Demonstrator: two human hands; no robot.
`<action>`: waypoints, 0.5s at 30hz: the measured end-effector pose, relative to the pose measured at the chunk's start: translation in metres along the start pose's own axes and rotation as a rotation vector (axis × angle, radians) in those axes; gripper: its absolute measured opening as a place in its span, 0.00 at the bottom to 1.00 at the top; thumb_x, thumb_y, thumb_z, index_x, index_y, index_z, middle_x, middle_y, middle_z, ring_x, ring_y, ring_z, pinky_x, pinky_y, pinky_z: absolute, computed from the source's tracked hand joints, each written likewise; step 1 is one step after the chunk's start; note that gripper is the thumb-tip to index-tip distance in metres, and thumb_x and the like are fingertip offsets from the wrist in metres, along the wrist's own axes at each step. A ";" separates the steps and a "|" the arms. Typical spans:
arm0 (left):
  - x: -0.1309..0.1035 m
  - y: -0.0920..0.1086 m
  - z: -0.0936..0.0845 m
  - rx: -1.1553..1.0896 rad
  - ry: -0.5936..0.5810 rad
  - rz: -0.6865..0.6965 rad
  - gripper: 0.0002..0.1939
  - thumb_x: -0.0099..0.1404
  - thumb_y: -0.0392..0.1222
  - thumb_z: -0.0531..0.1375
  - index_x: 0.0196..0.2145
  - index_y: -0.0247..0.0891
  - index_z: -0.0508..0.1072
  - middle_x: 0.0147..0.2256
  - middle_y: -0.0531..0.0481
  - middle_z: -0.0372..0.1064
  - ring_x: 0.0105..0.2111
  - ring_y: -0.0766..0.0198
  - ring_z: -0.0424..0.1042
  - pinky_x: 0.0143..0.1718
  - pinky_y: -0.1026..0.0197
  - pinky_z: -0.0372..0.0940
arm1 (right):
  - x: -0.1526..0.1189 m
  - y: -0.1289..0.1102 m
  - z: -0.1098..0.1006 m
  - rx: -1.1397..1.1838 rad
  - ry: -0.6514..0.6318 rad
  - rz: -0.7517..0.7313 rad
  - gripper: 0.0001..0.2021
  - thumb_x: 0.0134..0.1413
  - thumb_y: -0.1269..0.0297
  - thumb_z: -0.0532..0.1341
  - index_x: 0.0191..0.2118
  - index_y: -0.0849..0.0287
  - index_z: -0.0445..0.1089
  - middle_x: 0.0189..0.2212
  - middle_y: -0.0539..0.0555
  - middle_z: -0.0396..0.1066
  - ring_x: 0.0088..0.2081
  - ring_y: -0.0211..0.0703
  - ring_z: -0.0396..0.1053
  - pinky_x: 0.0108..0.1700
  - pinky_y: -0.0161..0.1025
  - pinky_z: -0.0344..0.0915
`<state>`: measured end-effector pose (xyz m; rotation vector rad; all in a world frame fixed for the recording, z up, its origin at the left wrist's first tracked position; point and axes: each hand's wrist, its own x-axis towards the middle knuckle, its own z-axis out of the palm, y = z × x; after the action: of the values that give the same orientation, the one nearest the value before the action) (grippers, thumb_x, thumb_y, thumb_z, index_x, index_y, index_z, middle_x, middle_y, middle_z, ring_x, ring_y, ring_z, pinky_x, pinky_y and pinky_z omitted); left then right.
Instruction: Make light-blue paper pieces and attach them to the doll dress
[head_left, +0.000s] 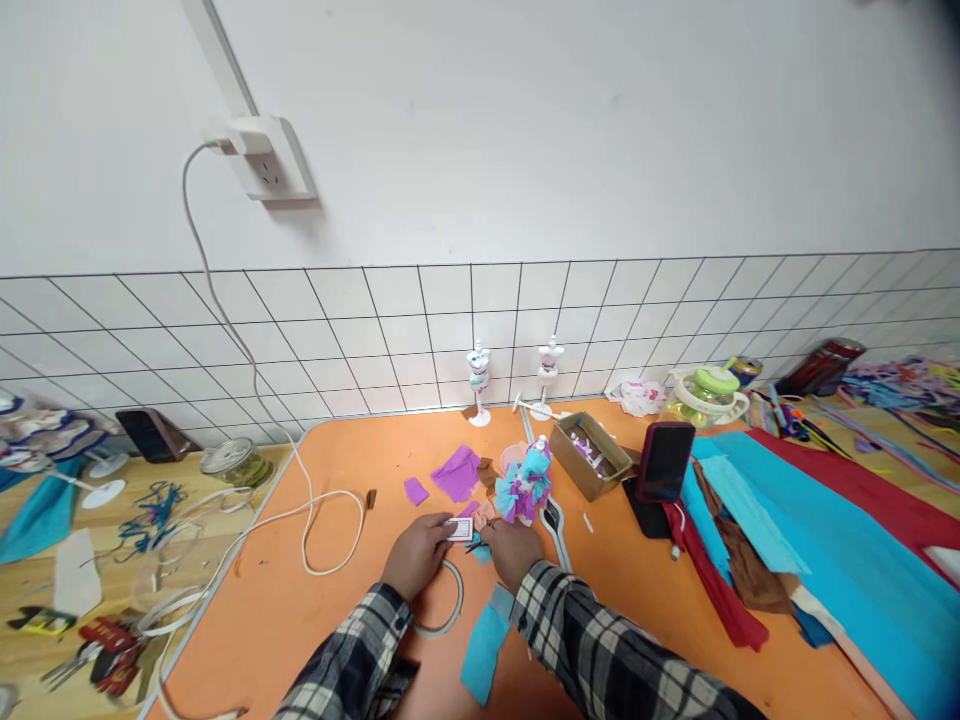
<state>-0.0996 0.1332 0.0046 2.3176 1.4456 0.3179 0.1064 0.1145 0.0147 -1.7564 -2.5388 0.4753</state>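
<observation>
My left hand [417, 552] pinches a small white card with a dark border [460, 529] near the middle of the orange table. Just right of it, my right hand [513, 550] is closed, fingers pointing down beside a dark, thin item and a blue scrap; what it grips is too small to make out. A miniature dress form in a ruffled blue and purple dress [525, 484] stands directly behind my right hand. Purple paper pieces [457, 473] lie behind the card. A grey ring [459, 598] and a blue strip [486, 645] lie near my wrists.
Two small white dress forms [479, 384] stand by the tiled wall. To the right are a cardboard box [591, 456], a phone on a stand [666, 462], a teapot [706, 398] and coloured sheets [840, 540]. A white cable [309, 500] loops at left, near a lidded jar [237, 463].
</observation>
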 end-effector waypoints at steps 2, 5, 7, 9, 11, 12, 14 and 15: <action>-0.003 0.002 0.003 0.019 0.008 -0.004 0.17 0.64 0.38 0.55 0.50 0.43 0.74 0.53 0.46 0.69 0.52 0.54 0.67 0.56 0.53 0.61 | 0.000 -0.002 -0.002 0.019 0.000 -0.002 0.14 0.56 0.74 0.51 0.44 0.56 0.70 0.41 0.58 0.73 0.39 0.48 0.71 0.39 0.41 0.61; -0.004 0.004 0.005 0.038 0.013 -0.043 0.18 0.66 0.38 0.53 0.51 0.41 0.72 0.54 0.44 0.68 0.52 0.54 0.68 0.55 0.52 0.62 | 0.001 -0.001 -0.002 0.062 -0.002 0.019 0.13 0.57 0.71 0.53 0.44 0.56 0.70 0.40 0.58 0.74 0.40 0.47 0.72 0.41 0.41 0.60; -0.003 0.003 0.003 0.039 -0.002 -0.052 0.18 0.67 0.38 0.51 0.52 0.43 0.72 0.55 0.46 0.68 0.52 0.57 0.68 0.55 0.54 0.62 | 0.000 0.003 -0.001 0.100 -0.001 0.057 0.12 0.57 0.67 0.54 0.45 0.55 0.71 0.38 0.58 0.75 0.41 0.48 0.71 0.41 0.41 0.60; -0.001 0.003 -0.001 0.036 -0.041 -0.022 0.18 0.66 0.37 0.52 0.52 0.47 0.72 0.55 0.51 0.68 0.52 0.60 0.69 0.55 0.57 0.62 | -0.001 0.008 0.001 0.147 -0.006 0.096 0.13 0.56 0.63 0.56 0.47 0.51 0.70 0.37 0.56 0.75 0.41 0.48 0.71 0.39 0.39 0.60; 0.000 0.005 -0.005 0.046 -0.077 0.009 0.18 0.65 0.37 0.54 0.50 0.49 0.73 0.55 0.53 0.68 0.52 0.61 0.69 0.55 0.59 0.62 | -0.002 0.014 0.002 0.197 -0.012 0.117 0.15 0.55 0.60 0.58 0.49 0.48 0.70 0.37 0.53 0.76 0.39 0.46 0.72 0.36 0.36 0.60; 0.000 0.008 -0.007 0.060 -0.086 0.013 0.18 0.65 0.37 0.54 0.50 0.48 0.73 0.54 0.52 0.69 0.52 0.60 0.69 0.54 0.58 0.62 | -0.003 0.016 0.002 0.221 -0.013 0.121 0.16 0.54 0.60 0.59 0.49 0.47 0.70 0.36 0.52 0.76 0.39 0.45 0.72 0.35 0.36 0.59; 0.000 0.014 -0.007 0.102 -0.084 -0.004 0.17 0.67 0.38 0.52 0.50 0.45 0.74 0.54 0.47 0.69 0.52 0.55 0.68 0.52 0.54 0.63 | -0.007 0.017 0.003 0.264 -0.005 0.115 0.17 0.52 0.60 0.60 0.49 0.46 0.70 0.36 0.50 0.76 0.39 0.44 0.72 0.36 0.35 0.59; -0.001 0.018 -0.007 0.123 -0.080 -0.013 0.17 0.67 0.39 0.51 0.49 0.43 0.74 0.54 0.45 0.69 0.52 0.53 0.67 0.52 0.52 0.63 | -0.010 0.017 0.003 0.285 0.003 0.108 0.17 0.52 0.61 0.60 0.50 0.46 0.70 0.36 0.50 0.76 0.39 0.44 0.72 0.37 0.34 0.59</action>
<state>-0.0885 0.1265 0.0187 2.3870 1.4788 0.1337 0.1253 0.1101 0.0085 -1.7875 -2.2458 0.7922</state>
